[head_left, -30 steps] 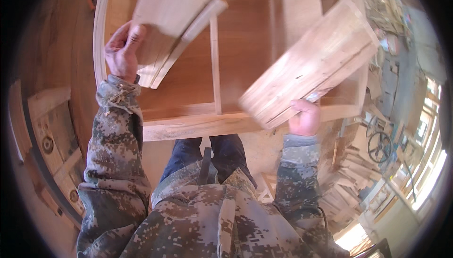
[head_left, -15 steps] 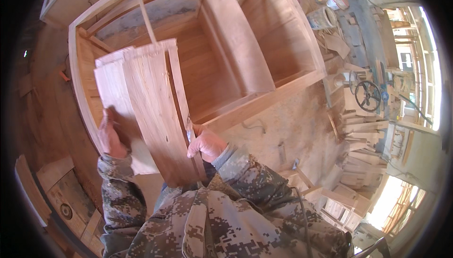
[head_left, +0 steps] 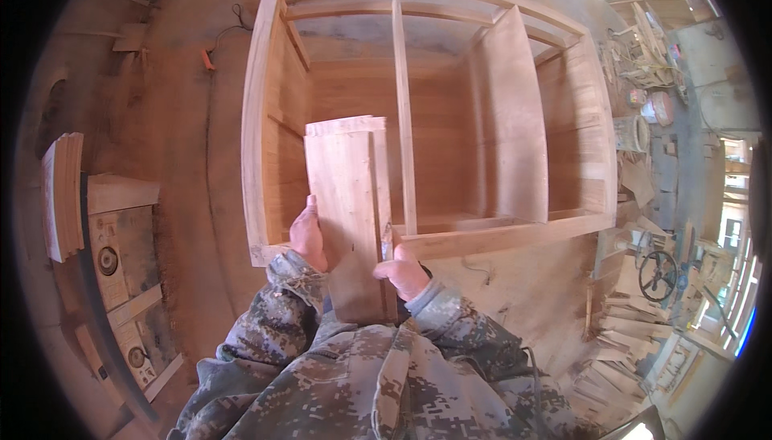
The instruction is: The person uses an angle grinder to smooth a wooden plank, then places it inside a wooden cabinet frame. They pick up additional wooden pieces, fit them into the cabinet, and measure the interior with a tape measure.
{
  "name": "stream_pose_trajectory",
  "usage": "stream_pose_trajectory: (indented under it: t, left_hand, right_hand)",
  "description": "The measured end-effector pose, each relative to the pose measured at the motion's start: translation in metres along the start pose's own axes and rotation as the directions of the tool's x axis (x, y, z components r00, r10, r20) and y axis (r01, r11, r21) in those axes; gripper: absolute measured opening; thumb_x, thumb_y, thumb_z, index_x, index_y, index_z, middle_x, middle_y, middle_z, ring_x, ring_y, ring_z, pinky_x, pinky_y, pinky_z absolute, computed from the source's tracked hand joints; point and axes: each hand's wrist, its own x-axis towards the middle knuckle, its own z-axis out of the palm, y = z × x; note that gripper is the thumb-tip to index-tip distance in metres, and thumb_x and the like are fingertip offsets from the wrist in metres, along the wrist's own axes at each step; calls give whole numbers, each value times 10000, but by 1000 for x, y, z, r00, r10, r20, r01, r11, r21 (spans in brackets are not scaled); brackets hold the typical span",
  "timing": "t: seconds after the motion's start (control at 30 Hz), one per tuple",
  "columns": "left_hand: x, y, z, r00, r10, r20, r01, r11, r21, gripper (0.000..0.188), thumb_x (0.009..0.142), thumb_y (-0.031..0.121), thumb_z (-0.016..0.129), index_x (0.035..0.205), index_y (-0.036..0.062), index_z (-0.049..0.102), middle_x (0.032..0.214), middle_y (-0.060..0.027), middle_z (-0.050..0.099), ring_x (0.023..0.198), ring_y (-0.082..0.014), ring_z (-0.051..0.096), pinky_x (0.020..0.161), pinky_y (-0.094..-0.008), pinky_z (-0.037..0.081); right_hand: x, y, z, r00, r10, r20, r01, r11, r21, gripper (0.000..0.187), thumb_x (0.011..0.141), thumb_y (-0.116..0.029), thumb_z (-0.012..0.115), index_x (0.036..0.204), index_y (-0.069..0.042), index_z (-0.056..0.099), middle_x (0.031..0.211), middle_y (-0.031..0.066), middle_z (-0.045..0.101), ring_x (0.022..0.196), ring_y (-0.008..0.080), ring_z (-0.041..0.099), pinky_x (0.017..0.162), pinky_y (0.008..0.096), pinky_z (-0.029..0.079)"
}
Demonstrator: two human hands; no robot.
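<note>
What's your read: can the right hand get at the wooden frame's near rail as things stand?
Probably yes: the right hand is close to the near rail, with nothing visible blocking its side, though it would likely have to release the boards first.

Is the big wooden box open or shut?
Open: past the boards in the left hand and right hand, you can see into the wooden box, to its inner walls and divider.
</note>
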Motion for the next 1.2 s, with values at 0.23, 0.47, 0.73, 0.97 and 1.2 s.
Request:
stream_pose_trajectory:
  t: [0.23, 0.47, 0.73, 0.97, 1.2]
  left_hand:
    - [-7, -7, -40, 968, 28, 248, 47, 956, -291, 575, 1083, 492, 463, 1416, 29, 542, 1330, -101, 631, 1213, -239, 596, 1085, -392, 461]
    - [-4, -8, -56, 948, 3, 319, 60, 980, -187, 492, 1014, 331, 636, 1392, 31, 544, 1299, -86, 644, 1177, -228, 609, 1031, -395, 478]
    - [-8, 0, -71, 984, 42, 174, -15, 988, -155, 301, 960, 178, 670, 1223, 35, 646, 1159, -80, 701, 1048, -233, 662, 952, -387, 520]
    - [0, -4, -115, 984, 84, 156, -6, 896, -443, 530, 881, 309, 725, 1315, 30, 604, 1287, -111, 679, 1214, -317, 611, 1119, -457, 429]
    - [-33, -20, -152, 961, 256, 101, -152, 799, -581, 611, 964, 429, 663, 1405, 23, 545, 1342, -154, 645, 1240, -351, 605, 1112, -519, 452]
  right_hand:
    - [17, 21, 28, 999, 23, 41, -20, 997, -80, 467, 856, -70, 743, 1278, 63, 596, 1174, 123, 675, 1063, 191, 620, 979, 358, 483]
    - [26, 23, 40, 989, -89, 116, 127, 918, -376, 740, 792, -92, 772, 1432, 41, 426, 1290, 180, 605, 1213, 251, 569, 1059, 371, 437]
    - [30, 27, 42, 973, -142, 183, 200, 912, -357, 859, 785, -132, 826, 1488, 30, 359, 1360, 177, 577, 1254, 281, 559, 1107, 386, 414]
    - [20, 29, 58, 946, 52, 319, 41, 960, -277, 879, 752, -156, 883, 1477, 20, 419, 1361, 139, 588, 1259, 230, 551, 1120, 365, 402]
    - [-2, 17, 85, 908, -38, 417, 277, 802, -529, 844, 685, -148, 861, 1419, 31, 484, 1320, 160, 630, 1228, 228, 588, 1098, 357, 428]
